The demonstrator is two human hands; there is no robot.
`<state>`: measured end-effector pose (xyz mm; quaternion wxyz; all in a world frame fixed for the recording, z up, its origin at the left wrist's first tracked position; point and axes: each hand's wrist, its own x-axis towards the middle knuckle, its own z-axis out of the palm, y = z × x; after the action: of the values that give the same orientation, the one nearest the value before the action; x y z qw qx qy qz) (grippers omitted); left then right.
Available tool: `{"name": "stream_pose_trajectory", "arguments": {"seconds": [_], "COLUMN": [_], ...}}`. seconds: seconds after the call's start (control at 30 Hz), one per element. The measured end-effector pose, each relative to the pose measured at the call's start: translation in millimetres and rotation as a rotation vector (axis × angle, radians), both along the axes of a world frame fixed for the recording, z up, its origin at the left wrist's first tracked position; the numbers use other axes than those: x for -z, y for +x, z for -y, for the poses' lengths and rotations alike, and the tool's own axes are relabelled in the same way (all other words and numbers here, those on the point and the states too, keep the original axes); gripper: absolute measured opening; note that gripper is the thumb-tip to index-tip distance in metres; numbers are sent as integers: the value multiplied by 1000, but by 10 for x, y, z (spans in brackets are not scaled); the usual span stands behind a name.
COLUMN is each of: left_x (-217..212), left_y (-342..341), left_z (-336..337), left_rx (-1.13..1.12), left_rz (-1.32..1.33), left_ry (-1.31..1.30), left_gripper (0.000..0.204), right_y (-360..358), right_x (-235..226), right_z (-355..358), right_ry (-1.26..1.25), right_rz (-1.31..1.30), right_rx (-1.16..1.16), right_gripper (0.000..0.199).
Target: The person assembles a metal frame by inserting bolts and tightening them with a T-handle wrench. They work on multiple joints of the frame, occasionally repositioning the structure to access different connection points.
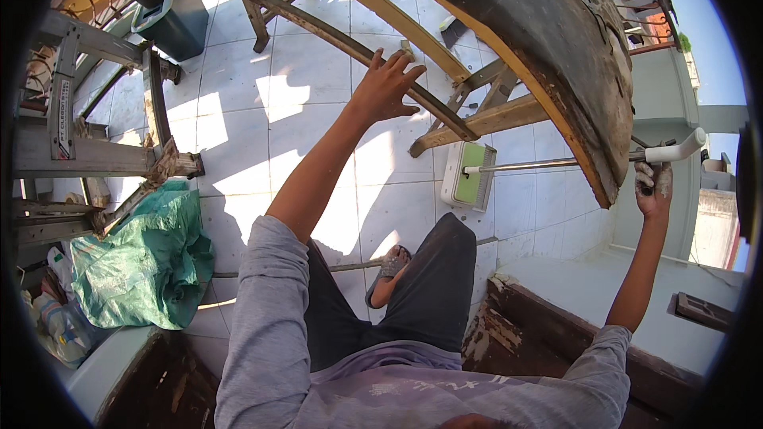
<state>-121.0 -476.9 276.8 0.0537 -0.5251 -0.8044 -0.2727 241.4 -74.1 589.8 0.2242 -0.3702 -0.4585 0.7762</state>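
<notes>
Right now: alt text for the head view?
The left hand rests open on a slanted wooden beam, while the right hand grips a tool handle beside a dark curved panel, above a white tiled floor.

The floor point(238, 71) is showing white square tiles crossed by thin grey grout lines. A crumpled tarp point(143, 262) is lying green by its left edge, and a dark grey bin point(171, 8) is standing near the far left corner. The brush head point(469, 176) is showing pale green bristles in a white frame — its handle point(675, 148) is ending in white. The sleeves point(262, 318) are showing light grey, the trousers point(429, 286) dark charcoal — the curved panel point(540, 40) is looking dull blackish-brown.
</notes>
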Motion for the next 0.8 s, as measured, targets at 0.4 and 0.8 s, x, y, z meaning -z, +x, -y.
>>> {"name": "stream_pose_trajectory", "arguments": {"seconds": [0.4, 0.8], "left_x": [820, 678], "left_y": [-349, -449], "left_z": [-356, -488], "left_rx": [193, 46], "left_rz": [-212, -208], "left_ry": [-46, -287], "left_gripper": [85, 56], "right_y": [1009, 590], "right_x": [2658, 4545], "right_z": [1520, 2948], "right_ry": [512, 758], "right_rz": [224, 433], "right_rx": [525, 176], "right_gripper": [47, 53]}}
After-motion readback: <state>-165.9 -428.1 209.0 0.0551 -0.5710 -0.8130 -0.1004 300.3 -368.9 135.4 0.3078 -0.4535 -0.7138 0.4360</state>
